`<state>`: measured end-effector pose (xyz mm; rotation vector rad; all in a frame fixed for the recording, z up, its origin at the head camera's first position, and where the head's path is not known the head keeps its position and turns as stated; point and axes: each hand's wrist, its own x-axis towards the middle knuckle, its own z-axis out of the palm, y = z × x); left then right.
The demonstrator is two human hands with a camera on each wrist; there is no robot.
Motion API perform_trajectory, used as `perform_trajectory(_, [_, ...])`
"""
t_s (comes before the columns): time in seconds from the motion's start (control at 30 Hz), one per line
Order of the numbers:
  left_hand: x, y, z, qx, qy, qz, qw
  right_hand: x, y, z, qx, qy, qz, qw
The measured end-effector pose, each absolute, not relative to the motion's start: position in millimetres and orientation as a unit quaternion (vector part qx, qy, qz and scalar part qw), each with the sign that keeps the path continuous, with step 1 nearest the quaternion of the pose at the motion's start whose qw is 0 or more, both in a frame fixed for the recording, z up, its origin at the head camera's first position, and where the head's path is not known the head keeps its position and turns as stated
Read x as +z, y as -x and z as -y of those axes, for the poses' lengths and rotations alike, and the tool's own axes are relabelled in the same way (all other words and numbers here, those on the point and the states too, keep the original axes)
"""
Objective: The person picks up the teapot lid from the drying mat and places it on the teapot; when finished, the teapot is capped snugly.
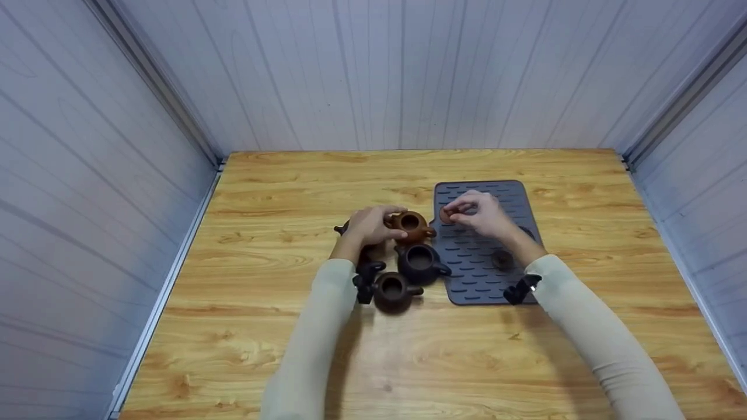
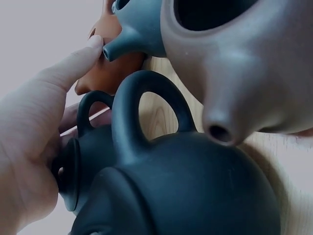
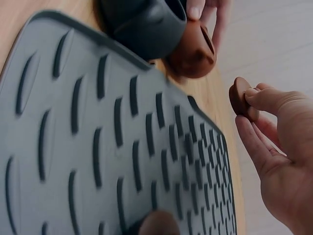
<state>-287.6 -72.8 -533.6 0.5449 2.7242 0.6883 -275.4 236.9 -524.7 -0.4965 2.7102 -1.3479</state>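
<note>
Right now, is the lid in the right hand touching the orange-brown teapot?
Apart. The right wrist view shows it plainly: the lid is pinched in the right hand, with open space between it and the orange-brown teapot.

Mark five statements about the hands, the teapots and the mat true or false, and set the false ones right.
1. The right hand pinches the orange lid. True.
2. The left hand touches the orange teapot. True.
3. The orange teapot is covered. False: its mouth is open.
4. The mat lies to the right of the brown teapot. True.
5. The orange teapot stands in the middle of the mat. False: it stands on the table beside the mat.
</note>
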Motion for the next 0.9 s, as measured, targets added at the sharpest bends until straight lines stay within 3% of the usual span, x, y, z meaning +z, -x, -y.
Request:
perform_trajectory(0.63, [-535.8,287.5,71.9,0.263,-0.168,-0.938,0.15,-505.6,278.1,-190.8,-0.445,0.193,-0.873,0.055])
perform_trajectory(0.9, [-556.9,304.1,74.2,0.266,-0.173,-0.936,0.153,-504.5,279.5,-176.8,-0.455,0.199,-0.866,0.062])
